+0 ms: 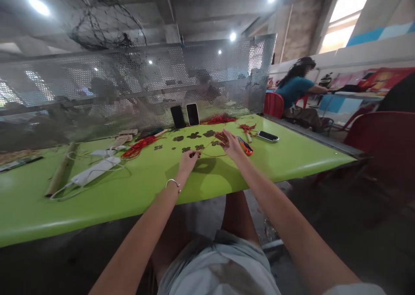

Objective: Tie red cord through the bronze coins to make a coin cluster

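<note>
Above the green table point(292, 158), a thin cord point(209, 146)

A white power strip point(100, 170) and red cord bundle point(140, 147) lie at left. My left hand point(191, 157) pinches the thin cord, which runs to my right hand point(228, 142); I cannot tell whether those bent fingers grip it. Beside them lies an orange-handled tool point(249, 149), then a phone point(267, 136).
</note>
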`<state>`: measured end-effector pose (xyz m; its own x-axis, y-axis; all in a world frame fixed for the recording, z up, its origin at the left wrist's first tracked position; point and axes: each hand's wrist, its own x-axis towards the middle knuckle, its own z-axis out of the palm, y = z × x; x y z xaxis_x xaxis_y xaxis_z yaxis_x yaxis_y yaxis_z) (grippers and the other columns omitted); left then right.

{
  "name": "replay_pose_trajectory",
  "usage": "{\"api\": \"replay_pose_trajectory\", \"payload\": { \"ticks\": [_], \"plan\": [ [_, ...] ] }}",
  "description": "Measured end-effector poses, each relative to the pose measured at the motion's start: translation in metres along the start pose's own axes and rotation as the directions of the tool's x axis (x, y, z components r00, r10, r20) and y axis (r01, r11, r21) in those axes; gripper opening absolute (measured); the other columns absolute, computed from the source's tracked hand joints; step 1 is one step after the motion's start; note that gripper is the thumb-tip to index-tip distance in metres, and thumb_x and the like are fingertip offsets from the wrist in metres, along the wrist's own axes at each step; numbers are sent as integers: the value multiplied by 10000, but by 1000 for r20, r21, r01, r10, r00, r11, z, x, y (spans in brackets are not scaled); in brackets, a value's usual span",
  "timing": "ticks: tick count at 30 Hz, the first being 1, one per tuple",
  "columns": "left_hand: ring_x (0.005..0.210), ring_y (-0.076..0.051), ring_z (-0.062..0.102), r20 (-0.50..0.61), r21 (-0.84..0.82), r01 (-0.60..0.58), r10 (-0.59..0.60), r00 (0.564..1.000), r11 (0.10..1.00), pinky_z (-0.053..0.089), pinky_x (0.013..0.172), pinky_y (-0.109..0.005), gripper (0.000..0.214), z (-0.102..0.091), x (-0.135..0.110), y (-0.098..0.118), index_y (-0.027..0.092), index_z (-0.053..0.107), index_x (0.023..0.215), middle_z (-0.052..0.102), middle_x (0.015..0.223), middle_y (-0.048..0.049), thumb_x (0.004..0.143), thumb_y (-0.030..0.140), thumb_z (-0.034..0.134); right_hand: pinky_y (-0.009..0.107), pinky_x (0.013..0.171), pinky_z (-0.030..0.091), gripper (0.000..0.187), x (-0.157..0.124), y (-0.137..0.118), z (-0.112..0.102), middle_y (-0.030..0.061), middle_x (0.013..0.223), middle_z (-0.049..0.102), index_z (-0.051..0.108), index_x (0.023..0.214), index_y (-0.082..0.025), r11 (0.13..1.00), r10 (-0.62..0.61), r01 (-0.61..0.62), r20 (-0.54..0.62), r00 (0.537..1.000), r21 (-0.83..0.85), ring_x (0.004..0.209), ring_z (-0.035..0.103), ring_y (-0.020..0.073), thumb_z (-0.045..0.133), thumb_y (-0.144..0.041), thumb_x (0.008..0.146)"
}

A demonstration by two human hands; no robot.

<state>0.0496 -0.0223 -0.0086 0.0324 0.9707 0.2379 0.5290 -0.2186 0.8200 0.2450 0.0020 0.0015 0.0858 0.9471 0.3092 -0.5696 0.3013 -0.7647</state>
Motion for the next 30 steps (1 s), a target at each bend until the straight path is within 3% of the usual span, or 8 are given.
{"api": "replay_pose_trajectory", "payload": {
  "ticks": [6, 17, 30],
  "plan": [
    [460, -84, 369, -8, -1, -12, 12, 1000, 1000, 268, 460, -242, 346, -2, -1, 3, 133, 676, 758, 653, 709, -60, 801, 458, 564, 205, 525, 532, 276, -3, -4, 7, 10, 687, 690, 621, 683, -203, 998, 52, -53, 6, 999, 41, 654, 673, 152, 750, -445, 713],
    [436, -77, 340, 20, -34, -11, 12, 1000, 999, 233, 448, -249, 593, 0, -2, -6, 136, 664, 758, 592, 611, -45, 725, 704, 498, 190, 497, 517, 287, -8, -6, 13, -3, 664, 679, 608, 682, -208, 991, 84, -87, 30, 996, 101, 629, 671, 140, 792, -425, 648],
    [525, -109, 424, 22, -17, -67, 67, 997, 998, 293, 484, -251, 482, -1, -3, -2, 115, 684, 844, 641, 715, -77, 764, 573, 559, 183, 542, 539, 224, -12, -11, 15, -2, 663, 676, 637, 682, -200, 990, 75, -80, 50, 996, 120, 604, 652, 125, 795, -360, 685]
  ]
}}
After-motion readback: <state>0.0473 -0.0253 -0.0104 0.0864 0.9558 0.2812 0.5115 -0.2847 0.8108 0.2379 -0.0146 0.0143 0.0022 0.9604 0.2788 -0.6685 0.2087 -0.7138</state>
